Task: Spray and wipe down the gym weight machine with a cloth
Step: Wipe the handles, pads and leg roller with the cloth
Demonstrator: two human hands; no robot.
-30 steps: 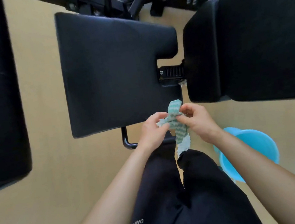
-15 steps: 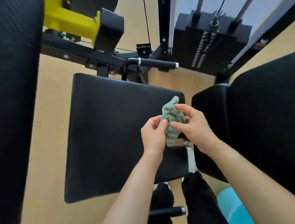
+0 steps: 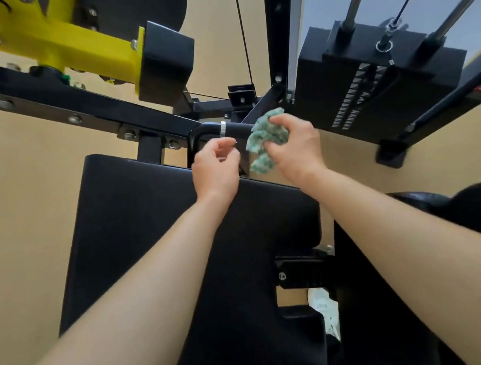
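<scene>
On my far left is the yellow lever arm [image 3: 65, 49], with the black seat pad [image 3: 149, 239] below it. My left hand [image 3: 216, 167] hangs over the pad's far edge, its fingers loosely curled and gripping nothing that I can see. Just past it runs the black handle bar [image 3: 235, 128] with its metal ring. The green-and-white cloth [image 3: 264, 140] sits at the bar's right end, bunched in my right hand [image 3: 295, 145], with thumb and fingers closed round the wad and a tail drooping below. I can't tell whether it touches the bar. I judge it light, limp and easily crushed, so I'd grip the bulk and wrap the slack round the stiff, round bar. The weight stack [image 3: 372, 84] stands to the right.
</scene>
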